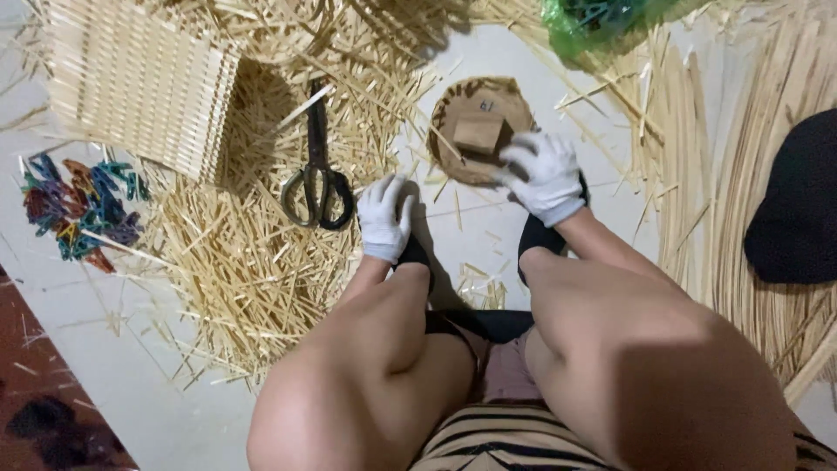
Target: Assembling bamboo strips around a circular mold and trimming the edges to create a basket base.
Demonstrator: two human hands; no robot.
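A finished woven bamboo panel and dark scissors lie left among loose bamboo strips on the floor. The gloved left hand rests loosely curled, empty. The right hand grips the round woven base under a wooden block; its weaving looks barely begun.

Pale tiled floor carries everything. Bamboo-strip litter centre-left with scissors on top; coloured clips far left. Round wooden disc far centre, long bamboo strips right.
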